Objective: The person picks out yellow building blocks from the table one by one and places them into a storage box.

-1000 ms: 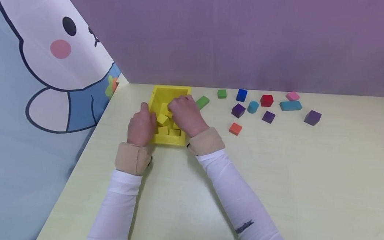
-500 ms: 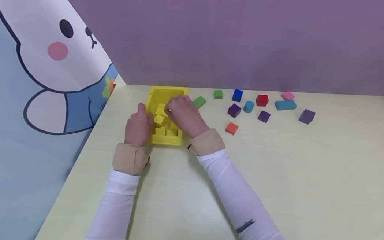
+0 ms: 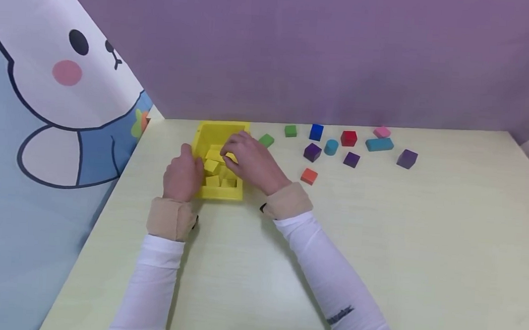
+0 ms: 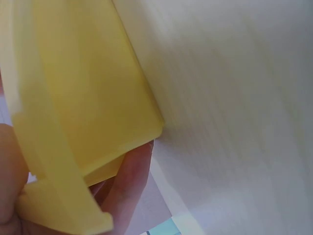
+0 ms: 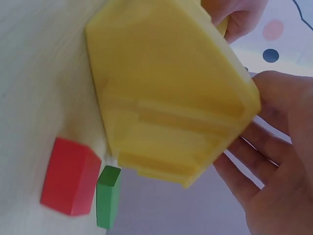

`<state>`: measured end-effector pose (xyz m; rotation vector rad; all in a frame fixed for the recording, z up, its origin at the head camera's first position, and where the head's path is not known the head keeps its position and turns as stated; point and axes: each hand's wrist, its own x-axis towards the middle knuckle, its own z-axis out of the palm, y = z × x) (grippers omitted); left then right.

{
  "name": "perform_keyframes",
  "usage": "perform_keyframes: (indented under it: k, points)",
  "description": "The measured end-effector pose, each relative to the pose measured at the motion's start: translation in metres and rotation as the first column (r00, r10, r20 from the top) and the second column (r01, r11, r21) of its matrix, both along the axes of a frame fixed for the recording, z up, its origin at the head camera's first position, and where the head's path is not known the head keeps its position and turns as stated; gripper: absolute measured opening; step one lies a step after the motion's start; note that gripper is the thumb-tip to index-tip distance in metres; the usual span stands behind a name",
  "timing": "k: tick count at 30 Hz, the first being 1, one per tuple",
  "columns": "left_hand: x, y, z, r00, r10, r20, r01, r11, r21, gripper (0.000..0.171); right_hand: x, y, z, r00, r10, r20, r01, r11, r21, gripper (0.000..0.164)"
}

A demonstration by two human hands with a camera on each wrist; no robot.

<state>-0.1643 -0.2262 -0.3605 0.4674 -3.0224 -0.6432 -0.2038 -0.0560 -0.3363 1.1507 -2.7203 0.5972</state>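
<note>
My left hand (image 3: 182, 175) holds the left wall of a yellow bin (image 3: 219, 194). In the left wrist view its fingers (image 4: 134, 178) curl under the rim, with the thumb on the opposite side. Several yellow blocks (image 3: 212, 167) lie inside the bin. Over the bin's right side hovers my right hand (image 3: 255, 163), thumb and index finger apart. Seen from the right wrist, that hand (image 5: 274, 166) has loosely bent fingers beside the rim, and nothing shows between them. Part of the bin's interior is hidden behind the right hand.
A green block (image 3: 266, 140) lies just right of the bin. Further right are a blue block (image 3: 316, 132), an orange block (image 3: 309, 176), a blue cylinder (image 3: 331, 147), a red block (image 3: 349, 138) and several purple blocks (image 3: 407, 159). A purple backdrop (image 3: 321, 57) stands behind the table.
The right thumb and index finger have moved apart and the right hand has lifted slightly. The left hand keeps its hold on the bin. The head view has turned a little rightward.
</note>
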Motion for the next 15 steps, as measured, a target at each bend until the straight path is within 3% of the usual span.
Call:
perform_keyframes:
  k: [7, 15]
  points:
    - [-0.001, -0.009, -0.002, 1.0, 0.01, 0.013, -0.01, 1.0, 0.005, 0.035, 0.005, 0.012, -0.002, 1.0, -0.012, 0.022, 0.013, 1.0, -0.021, 0.024]
    - [0.006, -0.022, -0.003, 0.998, 0.035, -0.053, -0.035, 0.999, 0.001, 0.052, 0.012, 0.029, -0.01, 0.999, -0.039, 0.007, 0.04, 0.999, -0.029, 0.032]
